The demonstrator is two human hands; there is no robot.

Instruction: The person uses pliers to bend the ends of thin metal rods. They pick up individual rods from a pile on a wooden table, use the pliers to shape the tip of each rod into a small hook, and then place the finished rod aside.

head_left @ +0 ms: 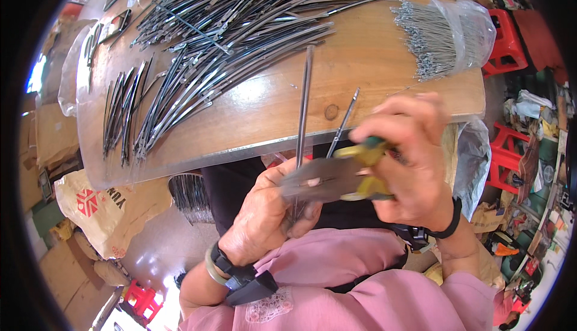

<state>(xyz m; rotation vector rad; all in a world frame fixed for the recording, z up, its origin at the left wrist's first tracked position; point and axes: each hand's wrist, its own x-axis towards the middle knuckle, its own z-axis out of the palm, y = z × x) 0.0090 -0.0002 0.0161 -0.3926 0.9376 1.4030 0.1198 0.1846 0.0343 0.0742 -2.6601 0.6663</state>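
Right hand (pixel 416 154) first: fingers curled round the yellow grips of the pliers (pixel 330 179), fully occupied, and blurred enough that I can't tell whether the jaws are parted or pressed together. Across to the left hand (pixel 264 202), just left of the pliers' head: it's closed low on a long dark strip (pixel 305 106), pinching it between thumb and fingers. That strip passes behind the pliers' head and stands up past it on the far side; contact between the two, I can't call.

Now the feel of it: slim, glossy, metal-looking, so probably light, springy along its length and stiff edge-on. That smooth face could well slide in dry fingers. The place to take it is low, close by the pliers' head, where a firm pinch should curb any whip at the free tip; the edges may be sharp, so flat faces are the safer hold.

Further out, a shorter strip (pixel 345 119) slants up just beyond the pliers; its lower end is hidden, so who or what holds it is unclear. Beyond the pliers spreads the wooden table (pixel 360 51), with a big heap of dark strips (pixel 240 30) away to their left and a bundle of thin grey wires (pixel 428 39) far to their right.
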